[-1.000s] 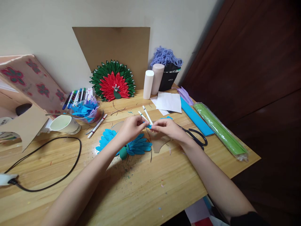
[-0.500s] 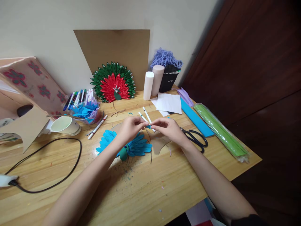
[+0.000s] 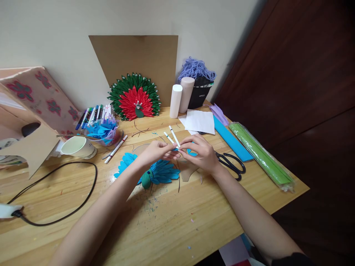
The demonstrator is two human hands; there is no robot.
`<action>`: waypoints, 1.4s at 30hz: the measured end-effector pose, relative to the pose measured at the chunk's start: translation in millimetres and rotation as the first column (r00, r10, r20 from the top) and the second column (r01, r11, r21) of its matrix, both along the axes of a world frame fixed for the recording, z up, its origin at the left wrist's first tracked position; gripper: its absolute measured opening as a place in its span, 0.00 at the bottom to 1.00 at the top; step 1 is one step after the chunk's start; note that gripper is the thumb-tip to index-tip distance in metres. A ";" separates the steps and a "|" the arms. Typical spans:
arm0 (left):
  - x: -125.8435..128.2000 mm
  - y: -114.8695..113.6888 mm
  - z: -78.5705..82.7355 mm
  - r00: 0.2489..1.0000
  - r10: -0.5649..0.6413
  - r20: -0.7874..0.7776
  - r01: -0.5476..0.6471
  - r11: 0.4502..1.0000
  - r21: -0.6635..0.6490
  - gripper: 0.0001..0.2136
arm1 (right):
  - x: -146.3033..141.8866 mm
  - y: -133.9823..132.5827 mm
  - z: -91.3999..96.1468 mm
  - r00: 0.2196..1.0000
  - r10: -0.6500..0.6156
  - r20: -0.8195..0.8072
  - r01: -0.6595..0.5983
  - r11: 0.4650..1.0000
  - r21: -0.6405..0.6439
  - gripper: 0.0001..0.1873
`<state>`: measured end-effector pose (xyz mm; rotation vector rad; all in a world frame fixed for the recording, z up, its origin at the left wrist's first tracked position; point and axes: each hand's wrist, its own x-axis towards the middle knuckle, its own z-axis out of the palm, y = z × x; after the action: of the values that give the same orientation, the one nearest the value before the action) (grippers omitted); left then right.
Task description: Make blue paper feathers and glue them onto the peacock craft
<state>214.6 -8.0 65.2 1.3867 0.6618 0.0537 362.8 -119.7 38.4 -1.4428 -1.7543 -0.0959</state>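
Over the middle of the table, my left hand (image 3: 160, 151) and my right hand (image 3: 202, 152) meet at the fingertips. Between them they pinch a small blue piece (image 3: 175, 149), mostly hidden by the fingers; it looks like crepe paper. Below my left wrist lies a blue feathered peacock (image 3: 164, 172) with a green body, partly covered by my forearm. Another blue piece (image 3: 191, 152) shows just behind the right hand's fingers. Two white markers (image 3: 174, 135) lie just beyond the fingertips. Black-handled scissors (image 3: 231, 164) rest to the right of my right hand.
A green and red peacock (image 3: 135, 98) leans on a cardboard sheet (image 3: 138, 51) at the back. At left stand a paper cup (image 3: 79, 147), a bowl of blue scraps (image 3: 102, 133) and a black cable (image 3: 94, 184). Blue paper (image 3: 233, 140) and a green roll (image 3: 260, 157) lie right.
My left fingers have uncurled a little beneath the blue piece. My right hand has turned and shifted slightly, and more of the blue piece behind it shows.
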 end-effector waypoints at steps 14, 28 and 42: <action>1.7 -2.8 -1.6 0.999 0.028 0.036 -0.035 0.980 0.193 0.09 | 2.5 0.2 3.4 0.998 0.038 0.054 -0.033 0.996 -0.079 0.06; -1.0 3.0 -7.1 0.994 -0.113 0.007 0.097 0.880 0.465 0.11 | -3.1 -1.4 7.2 0.901 -0.111 -0.418 -0.059 0.925 -0.374 0.05; -2.0 -6.5 -0.9 0.994 -0.085 -0.065 0.104 0.623 0.775 0.12 | -1.5 -0.7 2.9 0.826 -0.156 -0.541 -0.084 0.916 -0.392 0.08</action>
<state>212.6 -14.5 64.3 2.2794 0.5985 0.2722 361.3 -120.5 41.3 -1.5813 -1.2844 0.6545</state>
